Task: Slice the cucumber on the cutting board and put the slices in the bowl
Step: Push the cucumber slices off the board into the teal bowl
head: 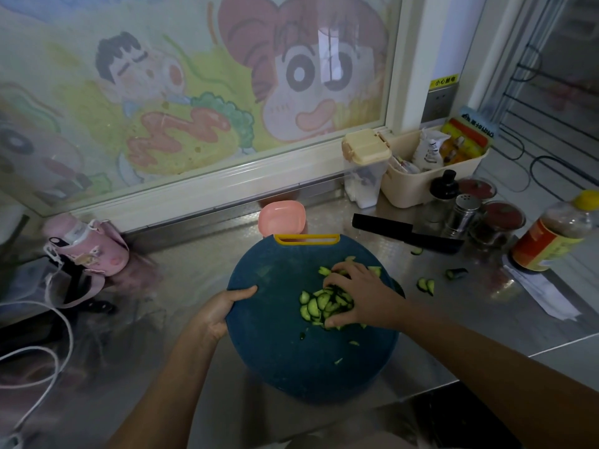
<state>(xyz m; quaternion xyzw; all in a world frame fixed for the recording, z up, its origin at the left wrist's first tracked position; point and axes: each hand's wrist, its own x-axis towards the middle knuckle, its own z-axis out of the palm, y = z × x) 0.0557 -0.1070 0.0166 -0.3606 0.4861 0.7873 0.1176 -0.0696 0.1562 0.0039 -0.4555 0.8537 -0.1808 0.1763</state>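
A round dark blue cutting board (275,335) with a yellow handle lies on the steel counter. My left hand (222,311) grips its left rim, thumb on top. A pile of green cucumber slices (316,307) sits on the board's right half. My right hand (355,294) rests over the pile with fingers curled around the slices. A pink bowl (282,217) stands just behind the board's handle. A few loose cucumber pieces (426,284) lie on the counter to the right of the board.
A black knife (405,234) lies behind the board at right. Spice jars, a shaker (462,213) and a sauce bottle (551,234) stand at right, a cream basket (421,186) behind them. A pink bottle (87,244) and white cable (55,351) lie at left.
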